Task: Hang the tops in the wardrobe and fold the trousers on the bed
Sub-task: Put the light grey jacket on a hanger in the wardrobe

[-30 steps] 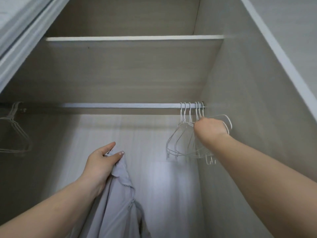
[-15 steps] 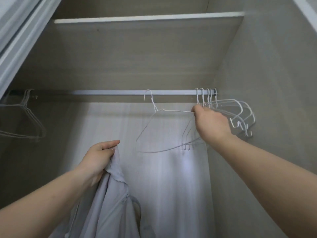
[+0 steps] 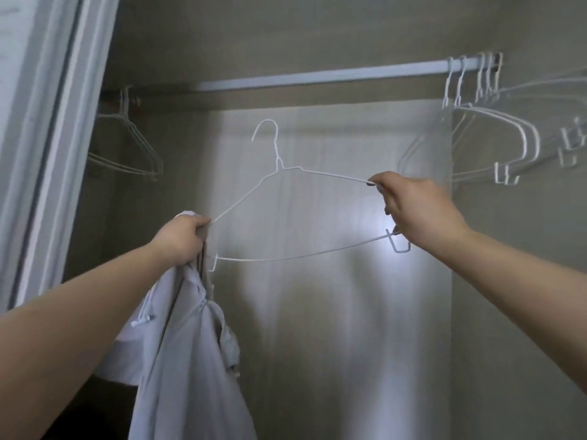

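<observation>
Wardrobe (image 3: 333,312), open, pale wood-grain interior filling the view; sliding door frame (image 3: 47,138) at 9 o'clock. Rail (image 3: 317,76), white, horizontal, running from 11 to 1 o'clock. Top (image 3: 190,360), light grey, hanging limp at 7 o'clock, its upper edge bunched in the left hand (image 3: 181,241), fingers curled tight around fabric and the hanger's left end. Hanger (image 3: 295,214), white wire, off the rail, held level at centre. Right hand (image 3: 416,208) at 3 o'clock, pinching the hanger's right shoulder. Spare hangers (image 3: 495,128) clustered on the rail at 2 o'clock; further hangers (image 3: 127,147) at 10 o'clock.
</observation>
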`<action>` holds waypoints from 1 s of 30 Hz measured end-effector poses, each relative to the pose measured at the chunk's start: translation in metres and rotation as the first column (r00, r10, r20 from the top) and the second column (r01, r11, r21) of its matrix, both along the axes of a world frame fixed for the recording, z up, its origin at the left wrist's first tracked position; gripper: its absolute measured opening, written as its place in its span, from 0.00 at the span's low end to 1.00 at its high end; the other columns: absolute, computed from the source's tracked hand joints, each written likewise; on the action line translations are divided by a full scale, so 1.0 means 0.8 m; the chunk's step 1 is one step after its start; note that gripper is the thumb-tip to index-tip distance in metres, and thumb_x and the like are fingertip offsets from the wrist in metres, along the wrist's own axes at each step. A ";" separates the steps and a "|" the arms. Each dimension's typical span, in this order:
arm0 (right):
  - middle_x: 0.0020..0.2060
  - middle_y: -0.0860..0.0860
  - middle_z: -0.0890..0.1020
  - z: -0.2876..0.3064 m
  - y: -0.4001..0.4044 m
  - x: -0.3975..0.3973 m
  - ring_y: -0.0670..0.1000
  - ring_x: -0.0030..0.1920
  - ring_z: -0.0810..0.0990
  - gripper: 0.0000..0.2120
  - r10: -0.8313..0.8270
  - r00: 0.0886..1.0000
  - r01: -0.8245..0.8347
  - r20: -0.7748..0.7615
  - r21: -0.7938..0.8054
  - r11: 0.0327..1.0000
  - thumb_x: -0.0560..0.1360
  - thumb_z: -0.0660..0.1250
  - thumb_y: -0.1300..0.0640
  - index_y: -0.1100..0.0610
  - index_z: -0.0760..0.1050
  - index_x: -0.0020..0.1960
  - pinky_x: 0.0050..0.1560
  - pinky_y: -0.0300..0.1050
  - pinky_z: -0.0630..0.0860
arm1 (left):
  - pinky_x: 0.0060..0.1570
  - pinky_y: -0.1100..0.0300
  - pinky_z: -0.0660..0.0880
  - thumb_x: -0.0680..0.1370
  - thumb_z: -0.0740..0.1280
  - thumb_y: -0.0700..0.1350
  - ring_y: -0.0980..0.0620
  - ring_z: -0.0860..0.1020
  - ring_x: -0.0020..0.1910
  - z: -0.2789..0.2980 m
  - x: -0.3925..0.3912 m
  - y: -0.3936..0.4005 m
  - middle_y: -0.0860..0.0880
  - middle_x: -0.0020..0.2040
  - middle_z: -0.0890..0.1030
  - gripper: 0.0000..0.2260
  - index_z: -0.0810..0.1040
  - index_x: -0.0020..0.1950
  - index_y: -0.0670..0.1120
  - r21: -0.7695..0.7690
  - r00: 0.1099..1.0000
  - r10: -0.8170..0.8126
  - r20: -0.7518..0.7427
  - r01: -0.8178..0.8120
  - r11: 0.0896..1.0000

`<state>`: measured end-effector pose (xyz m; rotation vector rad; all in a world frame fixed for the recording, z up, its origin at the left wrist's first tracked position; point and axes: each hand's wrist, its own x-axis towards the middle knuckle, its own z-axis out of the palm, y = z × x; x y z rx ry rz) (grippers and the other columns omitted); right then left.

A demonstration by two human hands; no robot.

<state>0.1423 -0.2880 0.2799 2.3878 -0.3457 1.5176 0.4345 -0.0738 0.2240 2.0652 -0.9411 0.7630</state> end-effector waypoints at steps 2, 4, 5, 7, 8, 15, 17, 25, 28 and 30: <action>0.37 0.52 0.81 -0.011 -0.001 -0.001 0.56 0.33 0.81 0.13 0.072 0.997 -0.072 0.006 0.025 0.997 0.82 0.54 0.54 0.49 0.73 0.61 0.41 0.50 0.77 | 0.62 0.60 0.64 0.77 0.62 0.35 0.41 0.71 0.65 -0.006 0.006 0.010 0.38 0.63 0.75 0.18 0.74 0.67 0.40 0.051 0.999 0.035 0.012 -0.035 0.998; 0.34 0.47 0.79 -0.023 -0.004 0.002 0.49 0.27 0.80 0.12 0.115 0.993 -0.115 0.008 0.055 0.992 0.81 0.54 0.54 0.47 0.74 0.58 0.36 0.42 0.75 | 0.63 0.61 0.63 0.78 0.61 0.36 0.42 0.70 0.66 -0.014 0.013 0.022 0.40 0.66 0.73 0.18 0.73 0.69 0.41 0.095 0.998 0.065 0.011 -0.066 0.993; 0.33 0.45 0.78 -0.028 -0.005 0.003 0.47 0.26 0.80 0.11 0.126 0.992 -0.126 0.005 0.067 0.990 0.81 0.55 0.53 0.46 0.74 0.58 0.35 0.40 0.74 | 0.63 0.61 0.64 0.79 0.60 0.36 0.42 0.71 0.66 -0.016 0.016 0.027 0.40 0.66 0.73 0.18 0.73 0.69 0.41 0.113 0.997 0.073 0.011 -0.074 0.991; 0.32 0.43 0.77 -0.039 -0.006 0.007 0.45 0.24 0.79 0.11 0.149 0.989 -0.149 0.008 0.087 0.985 0.81 0.55 0.53 0.45 0.74 0.57 0.34 0.40 0.73 | 0.58 0.61 0.66 0.77 0.60 0.35 0.42 0.72 0.63 -0.022 0.019 0.035 0.40 0.62 0.75 0.18 0.75 0.66 0.42 0.134 0.997 0.077 0.015 -0.078 0.988; 0.32 0.43 0.77 -0.043 -0.004 0.008 0.45 0.24 0.79 0.11 0.161 0.987 -0.161 0.013 0.100 0.982 0.81 0.55 0.53 0.44 0.75 0.57 0.34 0.39 0.73 | 0.55 0.61 0.67 0.76 0.60 0.33 0.41 0.73 0.61 -0.023 0.019 0.037 0.39 0.59 0.76 0.18 0.77 0.65 0.42 0.136 0.997 0.072 0.020 -0.074 0.988; 0.38 0.50 0.81 -0.060 0.029 0.021 0.54 0.33 0.81 0.13 0.140 0.990 -0.140 -0.008 -0.005 0.990 0.81 0.55 0.55 0.50 0.75 0.61 0.43 0.48 0.76 | 0.54 0.59 0.69 0.74 0.60 0.32 0.41 0.75 0.58 -0.027 0.009 0.027 0.39 0.57 0.77 0.18 0.78 0.62 0.38 0.101 0.998 0.021 -0.062 -0.015 0.995; 0.43 0.50 0.82 -0.067 0.037 0.027 0.57 0.37 0.81 0.14 0.118 0.992 -0.120 -0.043 -0.042 0.992 0.81 0.54 0.54 0.50 0.74 0.62 0.45 0.48 0.75 | 0.59 0.63 0.66 0.76 0.62 0.34 0.44 0.73 0.64 -0.028 0.003 0.019 0.42 0.64 0.76 0.19 0.75 0.67 0.39 0.011 0.990 -0.060 -0.127 0.062 0.998; 0.52 0.47 0.80 -0.113 0.037 0.050 0.55 0.46 0.79 0.18 0.046 0.979 -0.053 -0.200 -0.027 0.998 0.80 0.50 0.57 0.47 0.68 0.67 0.44 0.46 0.71 | 0.46 0.67 0.74 0.78 0.62 0.38 0.58 0.79 0.41 -0.019 -0.041 -0.024 0.48 0.47 0.80 0.10 0.77 0.57 0.44 -0.524 0.726 -0.604 -0.328 0.392 0.756; 0.51 0.48 0.80 -0.123 0.033 0.053 0.56 0.44 0.79 0.17 0.016 0.987 -0.020 -0.162 -0.021 1.000 0.81 0.50 0.55 0.46 0.69 0.67 0.40 0.45 0.69 | 0.52 0.60 0.73 0.78 0.66 0.43 0.54 0.77 0.44 -0.019 -0.041 -0.029 0.51 0.45 0.80 0.05 0.80 0.44 0.45 -0.557 0.756 -0.588 -0.288 0.368 0.745; 0.51 0.52 0.79 -0.124 0.033 0.049 0.58 0.46 0.79 0.19 -0.024 0.989 0.007 -0.146 -0.117 0.993 0.79 0.58 0.60 0.50 0.71 0.68 0.40 0.46 0.70 | 0.53 0.60 0.73 0.78 0.66 0.43 0.54 0.77 0.45 -0.021 -0.041 -0.030 0.53 0.44 0.81 0.08 0.80 0.40 0.47 -0.554 0.779 -0.570 -0.261 0.363 0.749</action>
